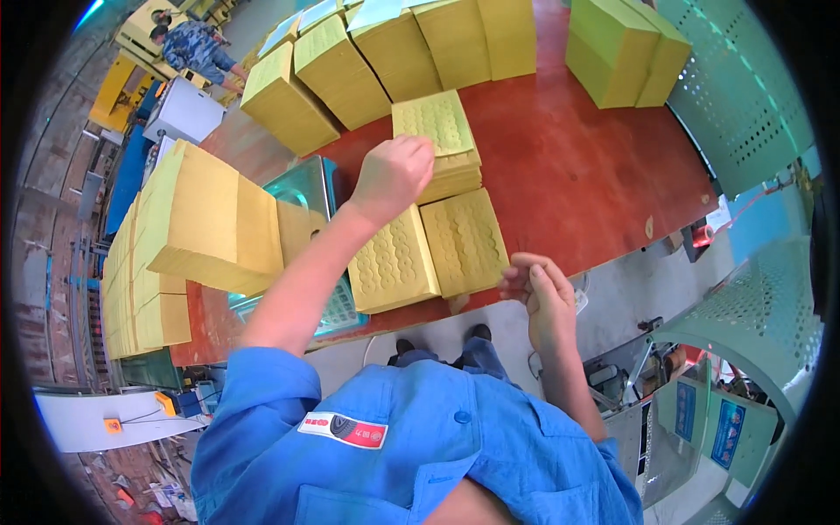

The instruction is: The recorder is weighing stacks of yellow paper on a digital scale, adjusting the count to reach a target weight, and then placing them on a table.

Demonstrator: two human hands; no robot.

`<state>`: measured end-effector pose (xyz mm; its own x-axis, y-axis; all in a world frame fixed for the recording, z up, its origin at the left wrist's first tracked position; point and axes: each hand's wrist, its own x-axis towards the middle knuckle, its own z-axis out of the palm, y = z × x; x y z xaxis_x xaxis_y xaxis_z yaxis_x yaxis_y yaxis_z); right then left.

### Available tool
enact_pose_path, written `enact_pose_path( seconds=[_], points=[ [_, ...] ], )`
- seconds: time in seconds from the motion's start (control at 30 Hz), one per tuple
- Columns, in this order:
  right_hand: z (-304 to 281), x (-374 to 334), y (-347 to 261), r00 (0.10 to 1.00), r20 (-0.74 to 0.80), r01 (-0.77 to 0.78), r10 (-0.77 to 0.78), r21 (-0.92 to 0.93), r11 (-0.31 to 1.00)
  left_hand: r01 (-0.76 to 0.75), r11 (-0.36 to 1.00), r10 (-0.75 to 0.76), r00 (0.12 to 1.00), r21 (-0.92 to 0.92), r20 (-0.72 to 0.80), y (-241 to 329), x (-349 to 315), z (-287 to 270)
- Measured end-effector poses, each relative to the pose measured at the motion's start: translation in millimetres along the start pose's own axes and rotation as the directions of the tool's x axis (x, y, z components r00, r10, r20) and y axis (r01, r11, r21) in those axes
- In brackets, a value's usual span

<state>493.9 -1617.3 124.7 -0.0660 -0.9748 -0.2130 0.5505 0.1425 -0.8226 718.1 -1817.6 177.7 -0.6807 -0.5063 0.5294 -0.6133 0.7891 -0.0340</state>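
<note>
My left hand (398,172) is closed at the left edge of a yellow paper sheet (442,122) marked with rows of round, coin-like patterns. That sheet lies slightly askew over the far stack (452,179); my fingertips are partly hidden. Nearer to me stand two more stacks of the same patterned paper, a left one (389,262) and a right one (464,242), side by side at the table's front edge. My right hand (544,293) hovers just right of the right stack, fingers loosely bent and apart, holding nothing.
Tall yellow paper blocks line the back (385,66) and the far right (612,52) of the red table (577,166). More blocks (214,219) rise at the left, beside a teal scale (341,306). A perforated green guard (744,79) borders the right. Another person (192,48) works far left.
</note>
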Motion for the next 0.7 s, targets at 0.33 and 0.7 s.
enact_pose_path(
  seconds=[0.33,0.7],
  points=[
    [83,29,-36,0.991,0.102,0.107,-0.083,-0.255,0.961,0.074,0.969,-0.114,0.981,-0.237,-0.160,102,-73,-103],
    [343,-12,-63,0.809,0.531,0.393,-0.252,-0.169,0.904,0.303,-0.001,-0.764,0.615,-0.953,0.196,-7,-163,-318]
  ],
)
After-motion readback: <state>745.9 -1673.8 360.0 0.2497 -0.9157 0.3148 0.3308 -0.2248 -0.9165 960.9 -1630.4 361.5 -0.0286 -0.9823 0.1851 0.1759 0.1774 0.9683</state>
